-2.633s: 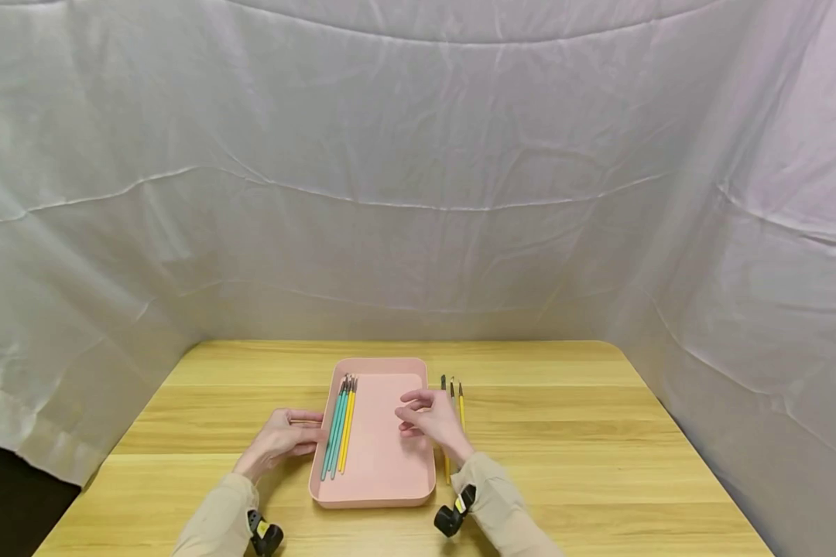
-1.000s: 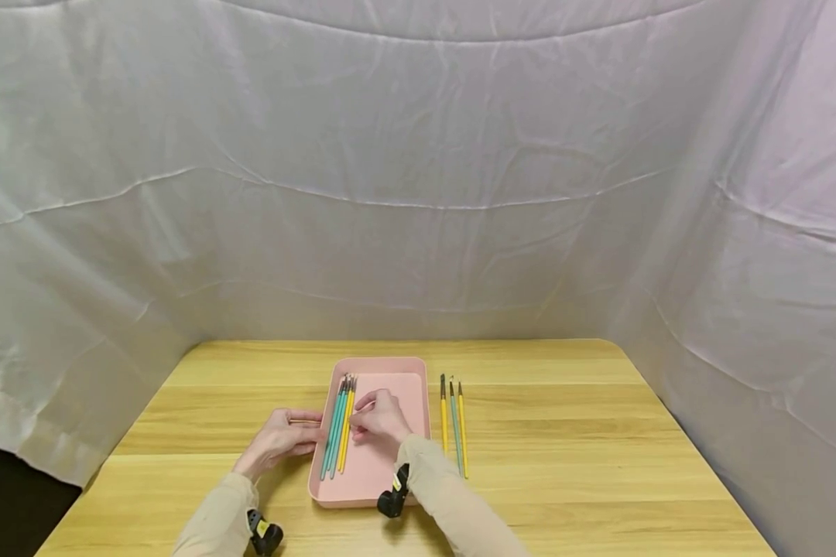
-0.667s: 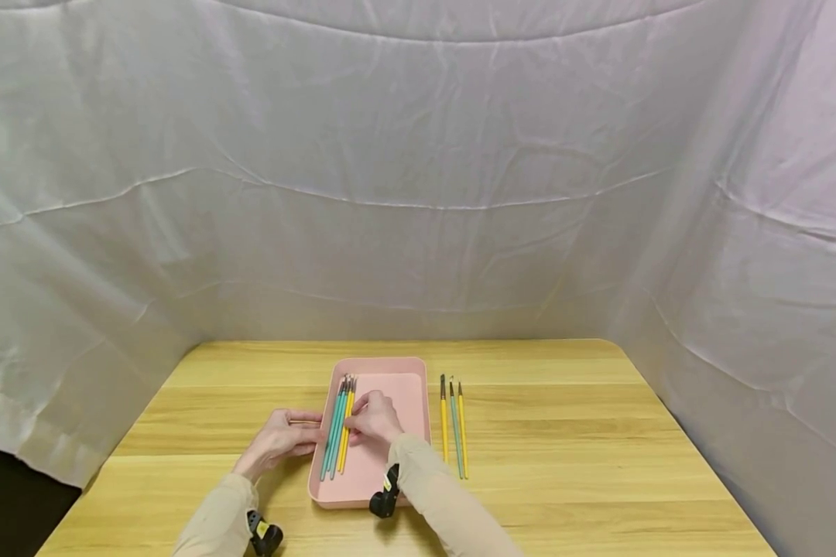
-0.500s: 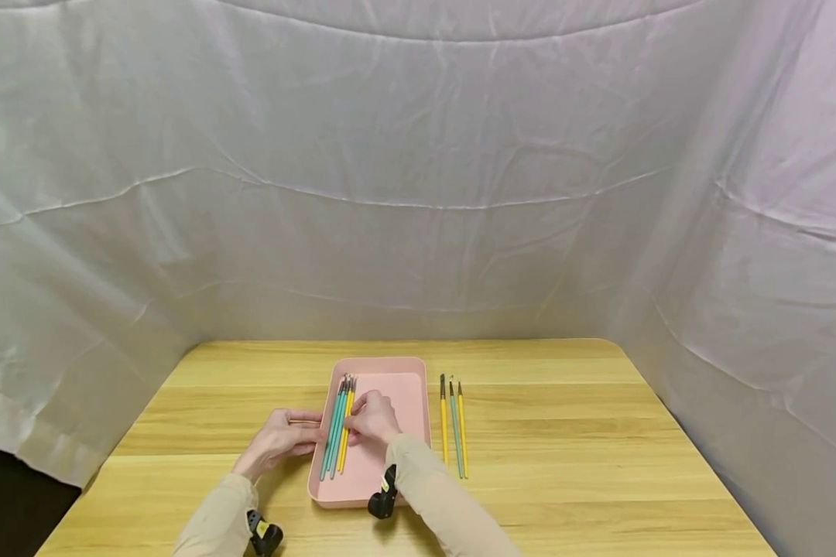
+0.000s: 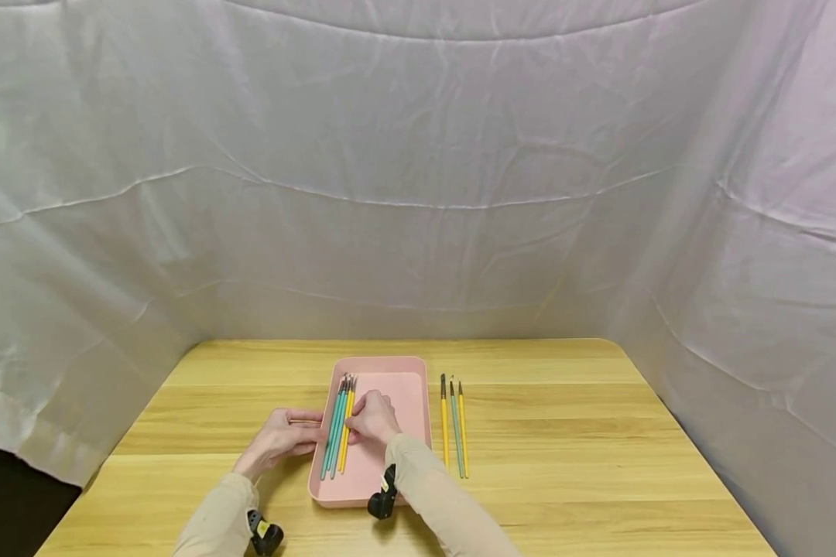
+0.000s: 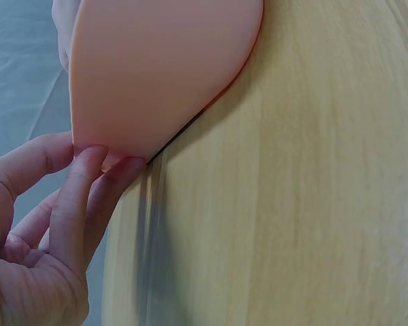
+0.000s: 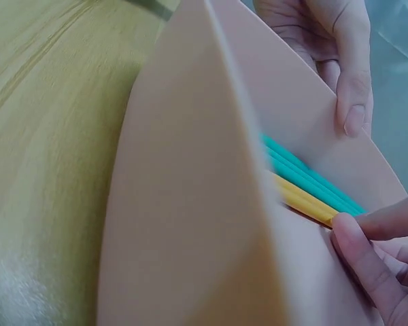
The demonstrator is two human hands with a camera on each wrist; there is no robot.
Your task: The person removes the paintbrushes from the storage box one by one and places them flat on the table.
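A shallow pink tray lies on the wooden table. Teal paintbrushes and yellow paintbrushes lie side by side along its left wall, bristles toward the far end. My left hand holds the tray's left wall; in the left wrist view several fingers press its outside, and in the right wrist view a fingertip laps over the rim. Inside the tray, my right hand has thumb and finger on a yellow paintbrush, apparently pinching it. The wall hides part of the brushes in the right wrist view.
Right of the tray, on the table, lie a thick yellow paintbrush, a teal paintbrush and a thin yellow paintbrush, roughly parallel. A grey curtain hangs behind the table and along both sides.
My right hand has moved left from over the tray's right side to the yellow paintbrushes and stays there almost still. The left hand and the tray keep their place.
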